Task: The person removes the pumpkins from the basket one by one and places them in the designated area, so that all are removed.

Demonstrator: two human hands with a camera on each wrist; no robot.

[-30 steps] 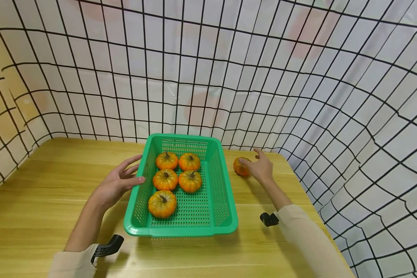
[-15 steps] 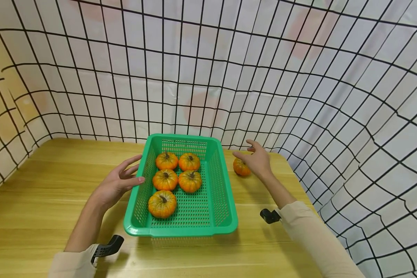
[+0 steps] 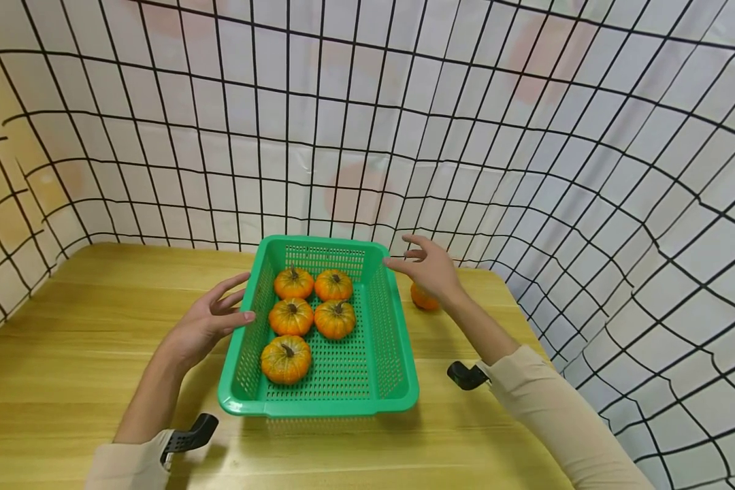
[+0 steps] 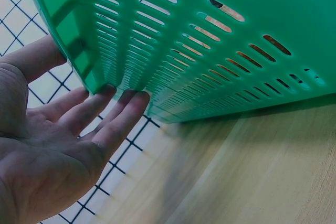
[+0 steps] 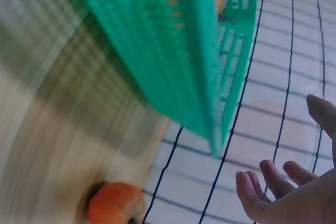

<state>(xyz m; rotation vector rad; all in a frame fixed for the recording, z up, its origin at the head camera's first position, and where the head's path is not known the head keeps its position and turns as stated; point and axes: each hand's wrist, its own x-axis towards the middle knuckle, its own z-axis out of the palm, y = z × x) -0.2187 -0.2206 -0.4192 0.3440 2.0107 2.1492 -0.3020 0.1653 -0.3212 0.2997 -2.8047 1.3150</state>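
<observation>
A green perforated plastic basket stands on the wooden table with several small orange pumpkins inside, grouped toward its left side. My left hand holds the basket's left rim, thumb over the edge; in the left wrist view its fingertips touch the outer wall. Near the far right corner of the basket, my right hand is raised with its fingers spread and nothing in them. One more pumpkin sits on the table right of the basket, partly hidden behind that hand; the right wrist view also shows this pumpkin.
A white sheeted wall with black grid lines closes off the back and sides of the table. Black wrist mounts stick out from both sleeves.
My right hand has left the lone pumpkin and moved up and left toward the basket's far right corner, holding nothing. The left hand, basket and pumpkins have stayed put.
</observation>
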